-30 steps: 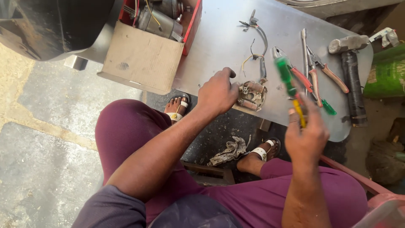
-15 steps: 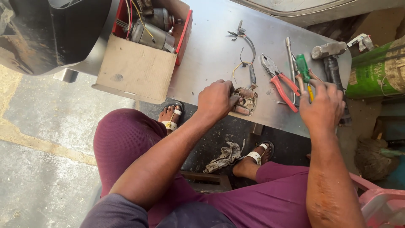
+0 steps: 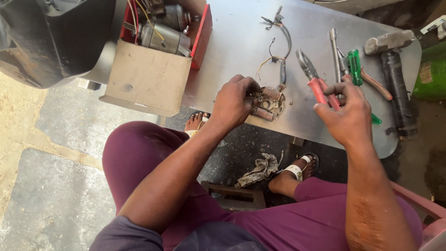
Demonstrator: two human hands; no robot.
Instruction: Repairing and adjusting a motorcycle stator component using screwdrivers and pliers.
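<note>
The table [image 3: 241, 42] fills more of the view than before. The right hand [image 3: 350, 116], earlier over the green screwdriver [image 3: 355, 65], has shifted left and now grips the red pliers [image 3: 316, 81]. The left hand [image 3: 234, 102] still pinches the coil plate [image 3: 268, 103] at the near edge.

pliers [image 3: 317, 82]: red handles, grey metal jaws
screwdriver [image 3: 357, 68]: green handle
hammer [image 3: 394, 69]: black handle, grey head
coil plate [image 3: 268, 103]: copper-brown windings on dull metal
metal table [image 3: 241, 42]: plain silver-grey
cardboard box [image 3: 147, 76]: tan outside, red flap
trousers [image 3: 134, 153]: plain maroon
sandals [image 3: 297, 171]: white straps
rag [image 3: 260, 170]: pale, patterned, dirty
container [image 3: 429, 72]: green
</note>
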